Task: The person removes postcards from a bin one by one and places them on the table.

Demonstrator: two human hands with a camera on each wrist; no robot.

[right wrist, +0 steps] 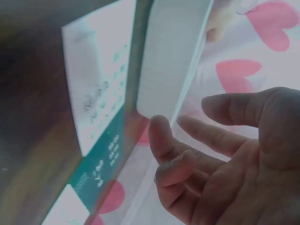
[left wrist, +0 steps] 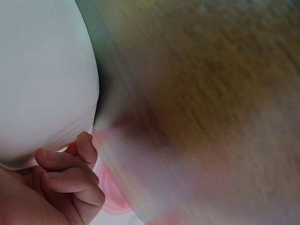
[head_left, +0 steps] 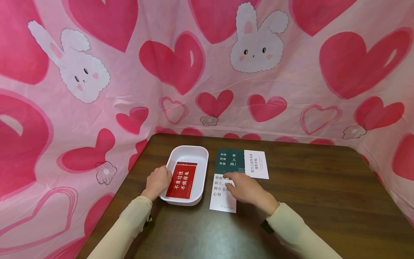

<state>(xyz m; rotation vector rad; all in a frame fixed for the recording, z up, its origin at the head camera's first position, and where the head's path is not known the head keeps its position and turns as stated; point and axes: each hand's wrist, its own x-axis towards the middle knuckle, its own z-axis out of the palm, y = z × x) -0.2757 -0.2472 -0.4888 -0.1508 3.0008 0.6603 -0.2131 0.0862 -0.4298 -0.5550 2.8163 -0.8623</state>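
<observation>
A white plastic tray (head_left: pixel 205 172) stands on the left part of the table with a red card (head_left: pixel 182 181) printed in white characters inside it. At the tray's left rim, my left hand (head_left: pixel 158 181) grips the side; its fingers (left wrist: pixel 70 171) curl against the outer wall in the left wrist view. My right hand (head_left: pixel 247 189) hovers over a white printed card (head_left: pixel 223 199), holding nothing, with its fingers (right wrist: pixel 192 136) loosely bent and apart from the thumb. Beyond that card lie a dark green card (head_left: pixel 228 158) and, to its right, another white card (head_left: pixel 257 163).
The dark brown wooden table (head_left: pixel 310 194) carries the tray and cards. A pink cloth (head_left: pixel 213 72) with hearts and rabbits hangs behind the table and along its left side.
</observation>
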